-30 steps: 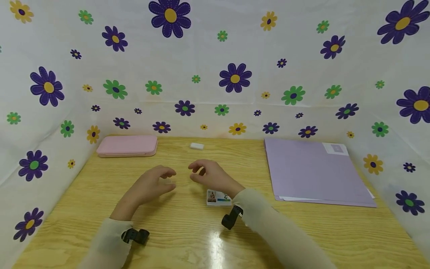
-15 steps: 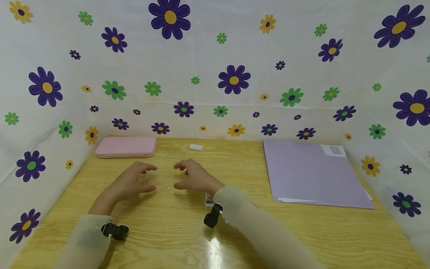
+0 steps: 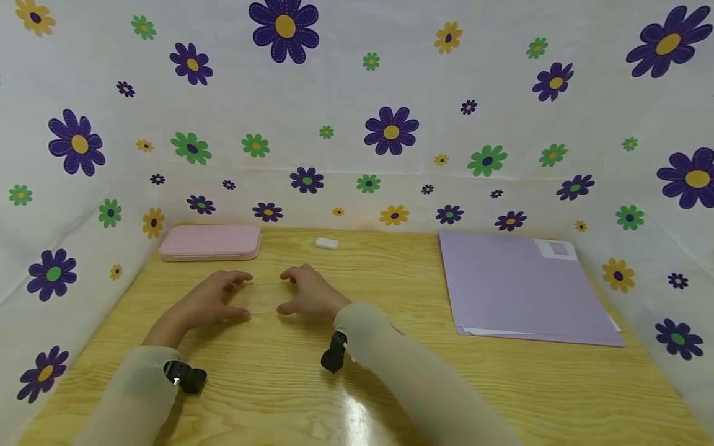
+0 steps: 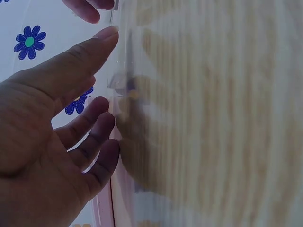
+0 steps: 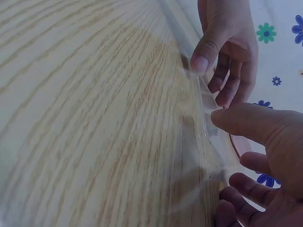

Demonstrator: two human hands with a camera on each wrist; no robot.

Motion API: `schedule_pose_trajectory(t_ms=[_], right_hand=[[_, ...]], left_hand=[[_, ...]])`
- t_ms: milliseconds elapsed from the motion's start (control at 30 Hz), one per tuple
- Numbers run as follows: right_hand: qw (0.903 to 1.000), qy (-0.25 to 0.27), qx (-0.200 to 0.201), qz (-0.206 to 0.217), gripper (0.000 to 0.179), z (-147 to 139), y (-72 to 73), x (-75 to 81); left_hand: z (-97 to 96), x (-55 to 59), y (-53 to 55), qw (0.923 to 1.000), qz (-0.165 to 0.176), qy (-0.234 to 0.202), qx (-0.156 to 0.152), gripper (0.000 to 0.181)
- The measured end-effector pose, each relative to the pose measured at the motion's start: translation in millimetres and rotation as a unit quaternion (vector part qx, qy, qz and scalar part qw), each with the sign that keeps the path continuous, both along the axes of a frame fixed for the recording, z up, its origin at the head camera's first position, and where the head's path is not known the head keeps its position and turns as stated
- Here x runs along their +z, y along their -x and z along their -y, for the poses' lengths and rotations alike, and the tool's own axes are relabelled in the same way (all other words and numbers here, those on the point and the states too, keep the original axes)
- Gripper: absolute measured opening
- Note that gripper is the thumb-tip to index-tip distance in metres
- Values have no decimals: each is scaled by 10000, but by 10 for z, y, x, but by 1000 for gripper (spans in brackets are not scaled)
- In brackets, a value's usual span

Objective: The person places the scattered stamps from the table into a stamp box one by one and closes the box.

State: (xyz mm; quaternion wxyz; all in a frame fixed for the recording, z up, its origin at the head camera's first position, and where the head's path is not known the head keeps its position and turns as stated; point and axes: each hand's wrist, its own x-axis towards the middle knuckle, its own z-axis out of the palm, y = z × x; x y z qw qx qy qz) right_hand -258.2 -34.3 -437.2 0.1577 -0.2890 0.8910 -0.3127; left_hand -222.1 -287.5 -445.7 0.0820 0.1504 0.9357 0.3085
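Head view: a pink case (image 3: 211, 241) lies beyond the left grip (image 3: 207, 302).

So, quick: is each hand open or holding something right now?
Left hand: curved at a clear plastic piece; whether its grip is closed cannot be told.
Right hand: curved at the piece's other end; grip likewise unclear.

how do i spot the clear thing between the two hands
Start at the wooden table and find the pink case at its far left. Nearer the person, between the left hand and the right hand, is a clear object with faint straight edges. Unlike the pink case and small white block, it is see-through, the wood grain showing through it.
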Motion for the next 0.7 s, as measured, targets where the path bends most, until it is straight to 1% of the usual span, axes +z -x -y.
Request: schedule_pose_trajectory(t_ms=[167, 300, 433, 600, 700], right_hand=[[9992, -370, 11, -172, 66, 50, 28, -38], [9984, -535, -71, -175, 67, 71, 24, -36], [9981, -581, -126, -163, 64, 89, 14, -28], [9982, -577, -16, -187, 57, 111, 7, -22], [9984, -546, 44, -139, 57, 117, 11, -13]], left_hand=[[12, -23, 27, 9998, 194, -56, 1, 76], [21, -36, 40, 9998, 126, -118, -109, 71], [26, -46, 51, 9996, 53, -183, -217, 66], [35, -50, 53, 9990, 121, -316, -285, 63], [48, -49, 42, 9987, 191, -342, -313, 63]])
